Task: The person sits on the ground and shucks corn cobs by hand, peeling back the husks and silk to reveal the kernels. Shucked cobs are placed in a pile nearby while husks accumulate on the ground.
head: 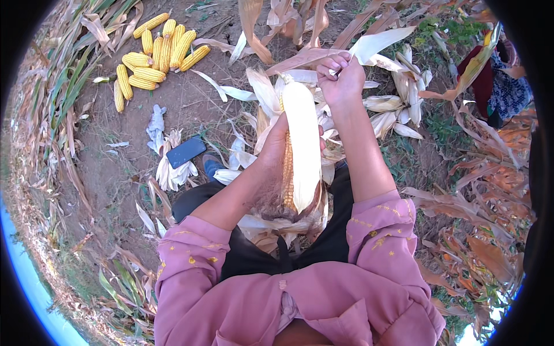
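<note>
My left hand (pixel 277 138) grips an ear of corn (pixel 288 173) upright in front of my lap, its fingertips showing on the far side. Yellow kernels show along the ear's left side, while a pale husk leaf (pixel 305 142) covers the rest. Brown silk hangs at the ear's lower end. Raised to the upper right of the ear, my right hand (pixel 342 78) pinches a whitish strip of husk (pixel 381 43) between thumb and fingers. Loose husks (pixel 264 93) lie behind and beneath the ear.
Several husked ears of corn (pixel 164 52) lie on the soil at upper left. A smartphone (pixel 186 151) rests on dry husks (pixel 173 173), beside a crumpled pale glove (pixel 156 125). More husks (pixel 404 95) and dry stalks surround me. Dark red and blue patterned cloth (pixel 506 86) shows at upper right.
</note>
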`<state>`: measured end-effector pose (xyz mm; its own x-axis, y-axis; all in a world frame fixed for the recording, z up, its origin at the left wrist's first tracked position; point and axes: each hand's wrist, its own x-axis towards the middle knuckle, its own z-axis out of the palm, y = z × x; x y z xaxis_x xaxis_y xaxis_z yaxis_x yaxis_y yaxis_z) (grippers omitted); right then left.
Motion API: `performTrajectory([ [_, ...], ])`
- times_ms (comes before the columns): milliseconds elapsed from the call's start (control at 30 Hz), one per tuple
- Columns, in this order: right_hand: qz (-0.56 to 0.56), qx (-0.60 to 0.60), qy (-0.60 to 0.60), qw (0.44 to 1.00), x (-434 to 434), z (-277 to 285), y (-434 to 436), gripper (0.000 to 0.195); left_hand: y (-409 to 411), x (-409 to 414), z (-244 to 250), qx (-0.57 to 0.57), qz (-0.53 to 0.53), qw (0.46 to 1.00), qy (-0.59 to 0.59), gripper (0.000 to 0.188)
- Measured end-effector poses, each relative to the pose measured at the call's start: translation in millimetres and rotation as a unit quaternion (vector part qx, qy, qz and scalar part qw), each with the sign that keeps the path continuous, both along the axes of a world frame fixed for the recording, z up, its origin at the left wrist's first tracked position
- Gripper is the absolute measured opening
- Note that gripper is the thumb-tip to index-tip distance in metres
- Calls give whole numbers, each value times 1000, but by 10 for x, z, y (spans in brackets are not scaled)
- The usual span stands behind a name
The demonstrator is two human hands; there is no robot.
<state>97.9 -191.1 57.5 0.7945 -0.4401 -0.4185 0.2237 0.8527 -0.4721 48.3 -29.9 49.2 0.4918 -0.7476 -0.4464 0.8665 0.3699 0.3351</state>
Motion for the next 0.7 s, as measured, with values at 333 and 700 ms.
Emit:
performTrajectory([
  [333, 369, -362, 45, 855, -239, 168, 168, 61, 246, 374, -88, 86, 112, 987, -79, 46],
  [700, 385, -625, 64, 676, -314, -72, 177, 39, 179, 480, -55, 239, 166, 934, -208, 45],
])
